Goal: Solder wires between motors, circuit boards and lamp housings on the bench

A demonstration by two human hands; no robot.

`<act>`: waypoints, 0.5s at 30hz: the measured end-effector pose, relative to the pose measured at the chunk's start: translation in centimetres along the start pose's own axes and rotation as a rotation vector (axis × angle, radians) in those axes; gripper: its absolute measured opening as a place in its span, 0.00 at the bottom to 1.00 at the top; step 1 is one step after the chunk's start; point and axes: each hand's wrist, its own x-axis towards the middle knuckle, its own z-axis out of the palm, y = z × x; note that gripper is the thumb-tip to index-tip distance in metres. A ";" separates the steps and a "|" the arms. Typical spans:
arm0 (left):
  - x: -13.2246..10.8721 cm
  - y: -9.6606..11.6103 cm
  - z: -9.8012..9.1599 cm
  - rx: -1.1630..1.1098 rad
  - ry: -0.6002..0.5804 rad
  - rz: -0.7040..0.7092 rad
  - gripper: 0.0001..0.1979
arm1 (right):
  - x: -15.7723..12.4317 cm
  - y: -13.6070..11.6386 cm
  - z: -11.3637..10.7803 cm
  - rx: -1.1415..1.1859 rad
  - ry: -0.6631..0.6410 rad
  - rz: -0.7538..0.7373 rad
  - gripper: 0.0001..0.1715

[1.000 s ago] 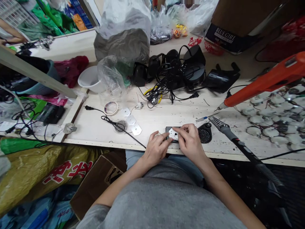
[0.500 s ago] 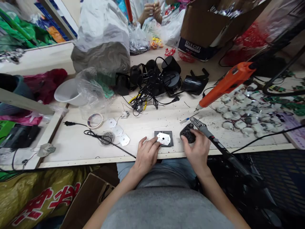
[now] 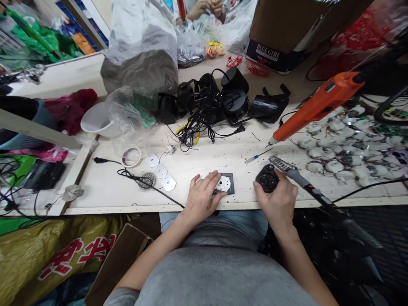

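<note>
My left hand (image 3: 202,196) lies with fingers stretched over the left side of a small white plate (image 3: 223,183) that sits on a dark square pad (image 3: 230,188) near the bench's front edge. My right hand (image 3: 279,199) curls around a black round holder (image 3: 267,181) just right of the pad. The soldering iron (image 3: 299,179) rests with its coiled tip by that holder, touching my right hand's knuckles.
An orange power screwdriver (image 3: 318,106) hangs over the bench at right above a pile of small white round parts (image 3: 344,148). Black lamp housings with tangled cords (image 3: 219,102), a white bowl (image 3: 95,121), tape roll (image 3: 131,157), spare white plates (image 3: 161,172). Another person's hands (image 3: 207,6) work at the far side.
My right hand left the white plate and moved right onto the black round holder. My left hand stayed on the plate and pad. The camera view shifted.
</note>
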 end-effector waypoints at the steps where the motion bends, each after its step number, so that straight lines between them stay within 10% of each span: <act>1: 0.0 -0.1 0.1 -0.003 0.002 -0.002 0.23 | 0.0 0.9 -0.1 0.004 0.002 0.023 0.37; 10: 0.3 -0.7 0.2 -0.021 -0.015 0.009 0.23 | 3.0 6.7 -0.4 0.021 -0.026 0.322 0.46; 15: 0.9 -1.6 -0.4 -0.024 -0.046 0.004 0.23 | 3.0 4.9 -2.2 -0.017 0.005 0.143 0.35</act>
